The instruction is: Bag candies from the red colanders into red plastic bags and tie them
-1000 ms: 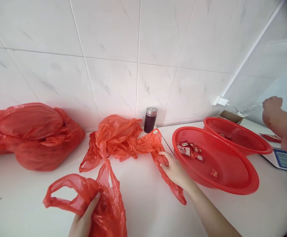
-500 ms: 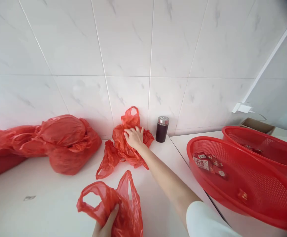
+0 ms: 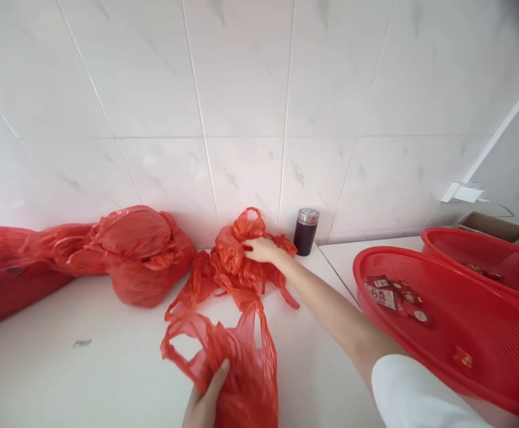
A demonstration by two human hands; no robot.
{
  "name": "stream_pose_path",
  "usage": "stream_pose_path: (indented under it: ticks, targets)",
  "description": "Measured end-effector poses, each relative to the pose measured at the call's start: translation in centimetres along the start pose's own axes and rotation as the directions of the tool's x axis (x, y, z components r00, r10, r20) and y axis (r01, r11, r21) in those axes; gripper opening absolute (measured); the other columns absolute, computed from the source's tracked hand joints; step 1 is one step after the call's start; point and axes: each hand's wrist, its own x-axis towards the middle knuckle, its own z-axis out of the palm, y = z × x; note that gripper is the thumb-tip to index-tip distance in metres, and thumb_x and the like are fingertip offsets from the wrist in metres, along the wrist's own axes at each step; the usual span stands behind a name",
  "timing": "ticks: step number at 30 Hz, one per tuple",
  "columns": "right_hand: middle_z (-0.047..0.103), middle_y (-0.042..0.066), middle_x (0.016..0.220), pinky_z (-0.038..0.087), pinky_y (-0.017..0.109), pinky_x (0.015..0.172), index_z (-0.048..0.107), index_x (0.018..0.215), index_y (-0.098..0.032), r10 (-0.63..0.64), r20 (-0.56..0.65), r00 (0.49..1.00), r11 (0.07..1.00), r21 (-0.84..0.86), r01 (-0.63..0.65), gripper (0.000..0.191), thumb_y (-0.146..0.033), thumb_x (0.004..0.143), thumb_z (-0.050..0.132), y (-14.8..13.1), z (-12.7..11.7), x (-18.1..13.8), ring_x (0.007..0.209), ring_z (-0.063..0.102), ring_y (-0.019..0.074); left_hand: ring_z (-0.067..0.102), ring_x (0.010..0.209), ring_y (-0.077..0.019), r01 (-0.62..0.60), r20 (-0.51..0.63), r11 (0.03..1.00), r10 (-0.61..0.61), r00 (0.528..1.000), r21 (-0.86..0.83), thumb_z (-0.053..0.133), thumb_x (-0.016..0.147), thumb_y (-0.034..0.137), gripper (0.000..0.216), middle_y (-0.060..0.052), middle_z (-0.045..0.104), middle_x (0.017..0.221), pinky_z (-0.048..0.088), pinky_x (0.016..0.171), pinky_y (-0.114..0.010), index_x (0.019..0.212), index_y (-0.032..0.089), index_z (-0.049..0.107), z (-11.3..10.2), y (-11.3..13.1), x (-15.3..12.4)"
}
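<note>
At the bottom edge my left hand [image 3: 205,401] is closed round a thin red plastic bag [image 3: 227,362], whose handle loops stand up above my thumb. My right arm reaches forward across the white counter [image 3: 85,368]. My right hand [image 3: 261,249] rests on a crumpled heap of red plastic bags [image 3: 232,264] near the tiled wall, with its fingers curled into the plastic. Beside that hand, to the right, stands a small dark jar with a silver lid [image 3: 306,232].
Full, tied red bags [image 3: 134,249] lie along the wall on the left. At the right sit two red mesh baskets, the nearer one [image 3: 442,351] holding small red packets [image 3: 395,294], the farther one [image 3: 486,261] behind it. A cardboard box [image 3: 493,223] is at the far right.
My right hand left the loose bag strip by the basket, reached to the heap at the wall and now grips it. Another person's hand at right is out of view. The view shifted left.
</note>
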Motion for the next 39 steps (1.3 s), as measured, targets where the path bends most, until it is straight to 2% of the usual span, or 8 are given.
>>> stream_pose_path:
  ticks: [7,11,16,23,30,34,37,39]
  targets:
    - [0.064,0.005,0.116,0.042,0.032,0.09,0.059,0.113,-0.022,-0.151,-0.203,0.968,0.978,0.111,0.176,0.027,-0.028,0.096,0.039,-5.6,-2.7,-10.1,0.103,0.059,0.0177,0.067,0.105,-0.0285,-0.036,0.038,0.993,0.04,0.998,-0.11,0.071,0.076,0.046,0.046,-0.011,0.072,0.111,0.053,0.088,-0.036,0.113,0.018,0.065,1.8,1.0,-1.7]
    - [0.069,-0.001,0.083,0.042,0.025,0.068,0.062,0.1,-0.021,-0.4,0.127,0.908,0.906,0.202,0.371,0.022,-0.023,0.092,0.041,-9.1,0.6,-18.0,0.07,0.06,0.012,0.069,0.098,-0.0275,-0.095,-0.005,0.979,0.096,0.995,-0.182,0.069,0.077,0.048,0.045,-0.009,0.073,0.105,0.056,0.082,-0.036,0.111,0.019,0.067,1.9,1.1,-2.4]
    - [0.071,0.007,0.086,0.041,0.03,0.061,0.067,0.09,-0.021,-0.155,0.595,0.789,0.962,-0.09,0.257,0.024,-0.03,0.088,0.045,-7.3,2.6,-23.1,0.076,0.065,0.0231,0.065,0.107,-0.0268,-0.294,-0.128,0.935,0.273,0.954,-0.197,0.065,0.079,0.043,0.039,-0.007,0.069,0.118,0.054,0.088,-0.036,0.113,0.023,0.066,0.4,3.0,-2.6]
    - [0.071,0.01,0.084,0.045,0.038,0.07,0.065,0.11,-0.019,0.127,0.33,0.935,0.955,-0.295,-0.026,0.062,-0.071,0.079,0.049,-5.0,-3.2,-25.5,0.081,0.066,0.0302,0.054,0.121,-0.0355,-0.455,-0.043,0.841,0.487,0.872,0.293,0.065,0.071,0.03,0.063,-0.008,0.053,0.139,0.044,0.098,-0.059,0.132,0.035,0.051,-3.6,4.0,-4.1]
    - [0.07,0.011,0.1,0.039,0.049,0.088,0.069,0.113,-0.029,0.046,0.386,0.921,0.935,-0.34,0.096,0.051,-0.054,0.097,0.027,-5.4,-2.1,-26.1,0.095,0.064,0.0304,0.03,0.14,-0.0356,-0.793,0.405,-0.055,0.879,0.249,0.607,0.066,0.076,0.024,0.033,0.011,0.029,0.155,0.023,0.114,-0.057,0.102,0.043,0.07,2.7,4.4,-13.2]
    - [0.061,0.016,0.125,0.025,0.059,0.102,0.07,0.114,-0.026,-0.011,0.428,0.904,0.945,-0.292,0.149,0.041,-0.046,0.096,0.039,-6.1,0.0,-27.8,0.112,0.057,0.0372,0.021,0.142,-0.0442,-0.694,0.583,-0.12,0.654,0.483,0.71,0.063,0.079,0.026,0.015,-0.001,0.039,0.152,0.007,0.111,-0.066,0.082,0.032,0.076,5.7,1.9,-9.3]
    - [0.057,0.018,0.132,0.03,0.059,0.099,0.072,0.111,-0.021,-0.013,0.528,0.849,0.947,-0.267,0.181,0.039,-0.046,0.092,0.049,-5.8,0.8,-29.9,0.116,0.054,0.042,0.052,0.117,-0.044,-0.551,0.454,0.065,0.492,0.743,0.832,0.06,0.075,0.016,0.024,-0.013,0.054,0.139,0.033,0.101,-0.062,0.087,0.027,0.077,4.4,0.2,-4.5]
    - [0.064,0.021,0.12,0.038,0.053,0.094,0.074,0.106,-0.015,0.061,0.591,0.804,0.947,-0.288,0.14,0.039,-0.044,0.09,0.053,-5.1,0.7,-31.0,0.111,0.058,0.0403,0.063,0.093,-0.0372,-0.48,0.376,0.119,0.472,0.798,0.869,0.052,0.076,0.014,0.037,-0.017,0.06,0.125,0.046,0.086,-0.056,0.104,0.023,0.074,2.6,0.3,-2.6]
